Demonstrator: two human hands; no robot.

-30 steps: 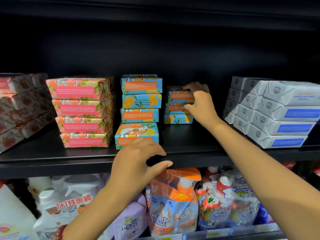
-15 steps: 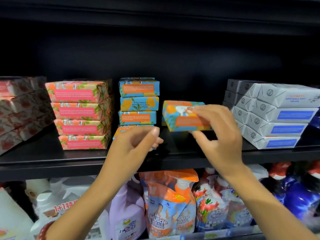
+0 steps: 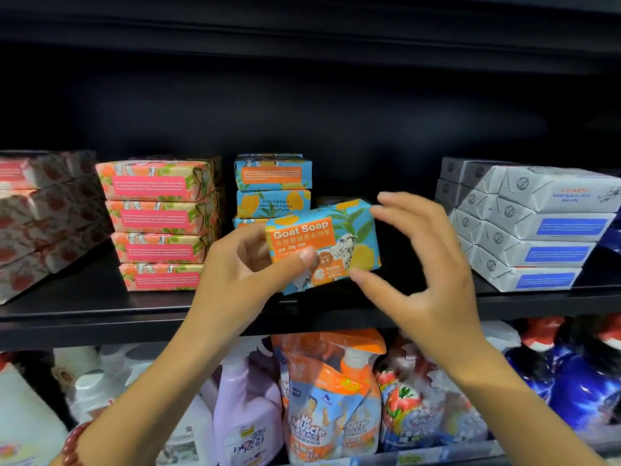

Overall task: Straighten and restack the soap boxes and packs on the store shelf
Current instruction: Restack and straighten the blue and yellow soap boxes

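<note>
The tilted Goat Soap box [image 3: 336, 237] is being pinched by the left hand [image 3: 242, 280] in front of the blue soap stack [image 3: 273, 176]. Levelling with the wide-spread, empty right hand [image 3: 426, 270] is being advised before stacking.

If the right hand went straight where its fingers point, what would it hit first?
Probably the Goat Soap box, held by the left hand; the right hand, open, points at its right end.

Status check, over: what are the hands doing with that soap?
Left hand grips the Goat Soap box, tilted. Right hand open at its right end. Nothing in the way.
</note>
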